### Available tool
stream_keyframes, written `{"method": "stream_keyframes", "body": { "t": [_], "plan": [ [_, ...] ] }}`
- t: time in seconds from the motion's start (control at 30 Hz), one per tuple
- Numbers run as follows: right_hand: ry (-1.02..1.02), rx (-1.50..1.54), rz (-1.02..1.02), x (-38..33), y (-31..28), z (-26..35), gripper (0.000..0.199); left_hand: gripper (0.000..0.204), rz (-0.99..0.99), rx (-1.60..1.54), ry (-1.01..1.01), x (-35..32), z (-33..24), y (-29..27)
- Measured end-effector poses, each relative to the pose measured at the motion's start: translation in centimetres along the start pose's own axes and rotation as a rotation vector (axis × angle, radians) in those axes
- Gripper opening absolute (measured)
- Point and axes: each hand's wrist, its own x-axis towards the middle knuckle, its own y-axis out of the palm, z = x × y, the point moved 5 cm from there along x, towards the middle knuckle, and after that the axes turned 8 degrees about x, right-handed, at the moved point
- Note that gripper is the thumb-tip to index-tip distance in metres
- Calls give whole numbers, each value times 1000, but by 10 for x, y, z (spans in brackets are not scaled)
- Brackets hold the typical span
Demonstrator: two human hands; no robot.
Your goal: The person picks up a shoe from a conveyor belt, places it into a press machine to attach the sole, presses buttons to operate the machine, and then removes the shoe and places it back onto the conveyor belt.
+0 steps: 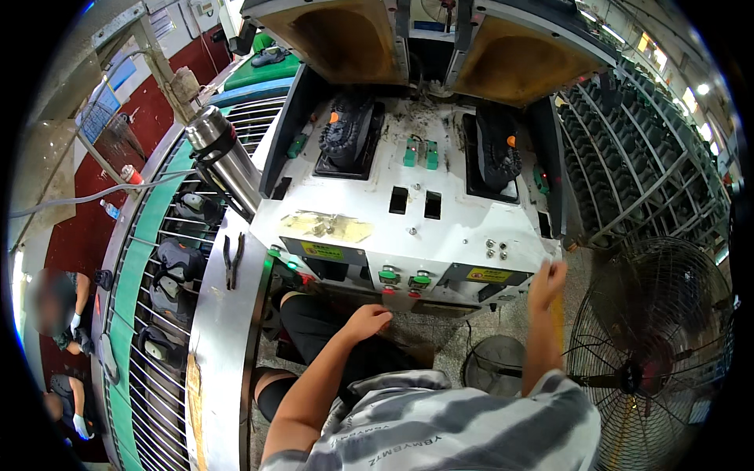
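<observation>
My left hand (368, 322) is loosely curled above my knee, in front of the white two-station press (440, 228), with nothing visible in it. Off the press's right front corner, my right hand (547, 284) is raised with its fingers folded in, and I see nothing in it either. On the left station's black pad stands a dark shoe (345, 141) with a chunky lugged sole and an orange spot. A matching shoe (498, 149) rests on the right station's pad. Both brown-lined covers, the left cover (338, 39) and the right cover (510, 59), are raised.
Green buttons (422, 278) line the press front. Left of it, pliers (232, 261) and a steel flask (224, 157) stand by a roller conveyor carrying shoes (174, 292). A large caged fan (652, 345) and shoe racks (628, 141) are at right. Two co-workers are far left.
</observation>
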Motion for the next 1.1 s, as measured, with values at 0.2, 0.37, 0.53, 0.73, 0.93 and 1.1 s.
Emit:
{"method": "stream_keyframes", "body": {
  "t": [0.2, 0.37, 0.53, 0.73, 0.93, 1.1],
  "plan": [
    [1027, 642, -487, -89, -27, -66, 31, 30, 137, 322, 108, 81, -99, 25],
    [1025, 882, 86, -86, -32, -122, 19, 32, 182, 374, 234, 89, -73, 4],
    [596, -121, 1124, -174, 61, 5, 40, 23, -305, -171, 56, 20, 11, -96],
    [553, 639, 2272, -225, 212, 180, 38, 25, -1412, 155, -341, -194, 175, -228],
    [77, 708, 973, -79, 454, 229, 28, 25, -1993, 94, -810, -417, 218, -179],
    [-238, -345, 439, 3, 547, 252, 73, 15, -2103, -292, -447, -475, 280, -124]
  ]
}}
